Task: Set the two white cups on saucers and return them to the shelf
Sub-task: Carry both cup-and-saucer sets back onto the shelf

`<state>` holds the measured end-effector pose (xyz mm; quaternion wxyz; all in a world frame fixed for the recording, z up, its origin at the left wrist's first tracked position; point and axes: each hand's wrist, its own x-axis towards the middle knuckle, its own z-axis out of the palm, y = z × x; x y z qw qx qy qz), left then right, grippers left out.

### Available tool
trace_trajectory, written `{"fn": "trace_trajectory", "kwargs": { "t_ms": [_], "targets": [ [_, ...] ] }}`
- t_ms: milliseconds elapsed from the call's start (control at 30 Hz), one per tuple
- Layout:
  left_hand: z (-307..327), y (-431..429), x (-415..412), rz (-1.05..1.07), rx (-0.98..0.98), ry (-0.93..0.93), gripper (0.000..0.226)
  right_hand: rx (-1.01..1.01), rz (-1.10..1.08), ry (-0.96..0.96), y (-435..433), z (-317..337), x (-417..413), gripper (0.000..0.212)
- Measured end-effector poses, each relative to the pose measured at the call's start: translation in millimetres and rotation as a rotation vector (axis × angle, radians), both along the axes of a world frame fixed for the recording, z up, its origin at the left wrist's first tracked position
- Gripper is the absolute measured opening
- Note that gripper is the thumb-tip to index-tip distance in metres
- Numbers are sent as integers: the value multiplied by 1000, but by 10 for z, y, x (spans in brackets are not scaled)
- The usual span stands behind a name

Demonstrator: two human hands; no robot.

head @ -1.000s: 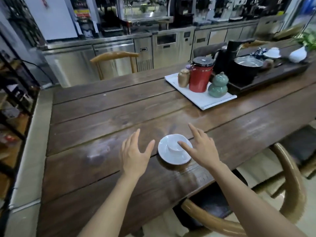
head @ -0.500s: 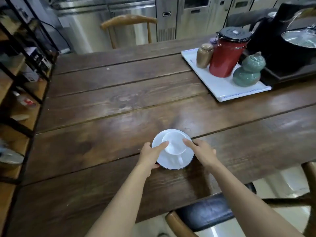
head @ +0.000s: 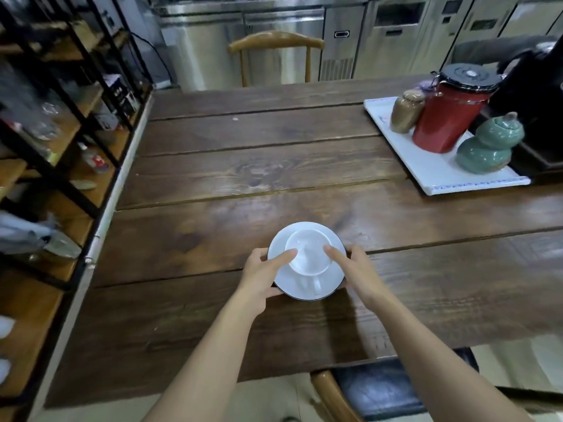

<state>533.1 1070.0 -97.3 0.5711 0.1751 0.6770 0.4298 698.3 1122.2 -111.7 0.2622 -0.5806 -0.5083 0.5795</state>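
Observation:
A white cup (head: 308,251) stands on a white saucer (head: 307,289), its handle turned toward me. My left hand (head: 264,275) grips the saucer's left edge, thumb lying on top near the cup. My right hand (head: 353,271) grips the right edge the same way. The saucer looks lifted slightly off the wooden table (head: 243,178), with a dark shadow under its near rim. Only one cup and one saucer are in view. The black-framed shelf (head: 70,117) stands along the table's left side.
A white tray (head: 438,175) at the right holds a red canister (head: 451,117), a brown jar (head: 406,111) and a green gourd-shaped jar (head: 490,144). A wooden chair (head: 275,45) stands behind the table, another chair (head: 365,391) right below my arms. The shelf holds glasses and small items.
Both hands went from hovering open beside the saucer to gripping its edges. The view has swung left and closer, bringing the shelf into sight.

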Motion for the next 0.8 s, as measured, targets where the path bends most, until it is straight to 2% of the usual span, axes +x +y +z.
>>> {"fn": "trace_trajectory", "kwargs": {
  "t_ms": [233, 333, 467, 567, 600, 700, 800],
  "targets": [
    [370, -912, -857, 254, 118, -3, 46, 119, 227, 42, -483, 343, -1016, 39],
    [493, -1512, -1266, 399, 153, 29, 46, 131, 358, 90, -911, 507, -1565, 35],
    [623, -2523, -1797, 573, 183, 43, 56, 113, 546, 140, -1696, 647, -2319, 44],
    [703, -3368, -2117, 725, 211, 50, 35, 70, 673, 180, -2418, 737, -2825, 37],
    [744, -3647, -2203, 776, 215, 54, 36, 66, 716, 208, -2685, 788, -2971, 31],
    [821, -4480, -2451, 920, 217, 88, 50, 107, 856, 241, -3438, 896, -3370, 18],
    [895, -5324, -2610, 1042, 212, 152, 62, 127, 970, 264, -4208, 936, -3757, 24]
  ]
}}
